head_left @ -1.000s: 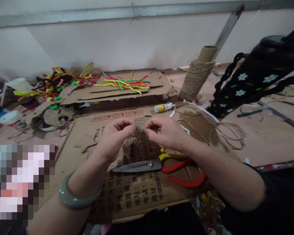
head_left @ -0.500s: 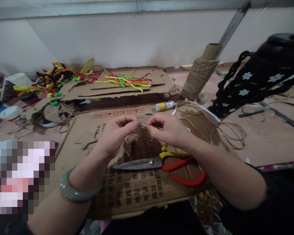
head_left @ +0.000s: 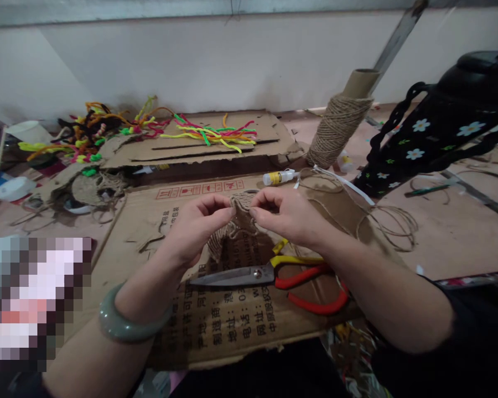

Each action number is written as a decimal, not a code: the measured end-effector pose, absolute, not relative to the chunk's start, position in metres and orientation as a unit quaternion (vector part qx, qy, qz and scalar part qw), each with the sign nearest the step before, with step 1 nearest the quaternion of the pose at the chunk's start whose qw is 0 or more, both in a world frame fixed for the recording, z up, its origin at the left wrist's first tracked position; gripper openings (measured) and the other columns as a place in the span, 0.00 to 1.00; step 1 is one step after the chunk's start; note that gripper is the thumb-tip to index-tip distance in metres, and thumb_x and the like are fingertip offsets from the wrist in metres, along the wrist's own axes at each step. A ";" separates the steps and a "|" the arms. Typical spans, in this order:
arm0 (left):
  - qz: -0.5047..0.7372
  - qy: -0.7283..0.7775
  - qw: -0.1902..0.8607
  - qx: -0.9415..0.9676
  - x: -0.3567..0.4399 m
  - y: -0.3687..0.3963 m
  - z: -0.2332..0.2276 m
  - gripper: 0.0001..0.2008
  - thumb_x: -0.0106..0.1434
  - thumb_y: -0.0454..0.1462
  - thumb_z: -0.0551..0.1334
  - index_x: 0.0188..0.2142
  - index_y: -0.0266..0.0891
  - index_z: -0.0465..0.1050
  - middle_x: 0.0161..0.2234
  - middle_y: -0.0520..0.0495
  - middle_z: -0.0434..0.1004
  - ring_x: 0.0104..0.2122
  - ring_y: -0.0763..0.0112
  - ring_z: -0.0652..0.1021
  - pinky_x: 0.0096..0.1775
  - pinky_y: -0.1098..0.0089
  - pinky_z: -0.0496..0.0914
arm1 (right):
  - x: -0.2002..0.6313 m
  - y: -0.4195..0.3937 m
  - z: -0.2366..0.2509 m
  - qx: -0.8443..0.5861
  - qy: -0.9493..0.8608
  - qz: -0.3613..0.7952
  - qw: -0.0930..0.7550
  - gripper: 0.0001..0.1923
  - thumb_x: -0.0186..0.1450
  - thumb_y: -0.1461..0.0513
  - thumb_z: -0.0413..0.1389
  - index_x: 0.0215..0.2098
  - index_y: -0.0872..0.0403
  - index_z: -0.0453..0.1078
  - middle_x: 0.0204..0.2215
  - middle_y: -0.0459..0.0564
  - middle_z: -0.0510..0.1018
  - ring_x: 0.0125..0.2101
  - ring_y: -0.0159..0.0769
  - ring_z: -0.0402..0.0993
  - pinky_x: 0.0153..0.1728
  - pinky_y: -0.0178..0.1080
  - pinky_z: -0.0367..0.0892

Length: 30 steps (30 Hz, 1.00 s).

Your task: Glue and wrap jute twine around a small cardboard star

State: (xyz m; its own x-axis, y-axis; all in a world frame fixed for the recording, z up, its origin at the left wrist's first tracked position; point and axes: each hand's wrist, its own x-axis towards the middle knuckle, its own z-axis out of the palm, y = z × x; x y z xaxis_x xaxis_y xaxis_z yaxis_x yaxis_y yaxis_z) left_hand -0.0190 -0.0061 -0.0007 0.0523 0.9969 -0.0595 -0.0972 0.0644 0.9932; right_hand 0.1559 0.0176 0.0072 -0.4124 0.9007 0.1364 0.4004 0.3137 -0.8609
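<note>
A: Twine-wrapped piece (head_left: 236, 221) — where, which way?

B: Held above the printed cardboard sheet (head_left: 228, 320), just beyond the scissors (head_left: 269, 276). Long axis slanted: top end up between the fingertips, lower end down-left.

A: Grip?

B: Pinched at its top by left hand (head_left: 195, 229) and right hand (head_left: 288, 215), fingertips nearly meeting.

A: Change?

B: Hardly any; the piece is raised slightly, and the view has shifted.

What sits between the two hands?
Head view: a twine-wrapped piece, pinched from both sides by left hand and right hand.
</note>
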 end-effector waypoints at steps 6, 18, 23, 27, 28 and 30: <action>0.500 0.479 0.551 0.466 -0.016 -0.007 0.002 0.02 0.48 0.32 0.67 0.24 0.37 0.74 0.23 0.53 0.73 0.25 0.79 0.69 0.31 0.76 0.63 | 0.154 0.018 0.004 -0.435 -0.749 0.382 0.321 0.06 0.54 0.62 0.52 0.25 0.58 0.68 0.18 0.42 0.67 0.21 0.24 0.60 0.22 0.30 0.56; 0.501 0.491 0.543 0.462 -0.014 -0.008 0.002 0.02 0.48 0.31 0.66 0.23 0.36 0.73 0.22 0.53 0.73 0.24 0.77 0.70 0.30 0.74 0.64 | 0.155 0.016 0.003 -0.440 -0.751 0.381 0.311 0.06 0.54 0.62 0.52 0.25 0.57 0.68 0.19 0.43 0.70 0.21 0.26 0.62 0.23 0.31 0.56; 0.510 0.490 0.543 0.453 -0.013 -0.009 0.003 0.03 0.48 0.33 0.67 0.24 0.36 0.74 0.24 0.51 0.75 0.25 0.75 0.72 0.32 0.73 0.65 | 0.155 0.017 0.007 -0.440 -0.739 0.399 0.320 0.05 0.53 0.62 0.52 0.25 0.57 0.68 0.19 0.42 0.68 0.21 0.25 0.60 0.23 0.31 0.56; 0.513 0.489 0.542 0.451 -0.013 -0.010 0.003 0.04 0.47 0.33 0.68 0.25 0.36 0.75 0.25 0.51 0.76 0.26 0.75 0.73 0.33 0.73 0.66 | 0.156 0.018 0.007 -0.439 -0.732 0.408 0.324 0.05 0.54 0.62 0.53 0.25 0.57 0.68 0.18 0.41 0.66 0.20 0.24 0.58 0.22 0.31 0.54; 0.510 0.490 0.543 0.453 -0.013 -0.010 0.003 0.04 0.47 0.33 0.68 0.26 0.36 0.75 0.25 0.51 0.76 0.27 0.74 0.73 0.33 0.73 0.66 | 0.156 0.019 0.006 -0.438 -0.732 0.408 0.325 0.06 0.54 0.62 0.53 0.25 0.57 0.68 0.19 0.41 0.66 0.20 0.24 0.58 0.22 0.31 0.54; 0.500 0.492 0.545 0.459 -0.014 -0.010 0.003 0.04 0.47 0.34 0.68 0.26 0.36 0.75 0.26 0.51 0.76 0.27 0.74 0.73 0.33 0.73 0.66 | 0.157 0.020 0.005 -0.435 -0.733 0.408 0.326 0.06 0.54 0.62 0.53 0.25 0.57 0.68 0.18 0.41 0.66 0.20 0.24 0.57 0.22 0.31 0.54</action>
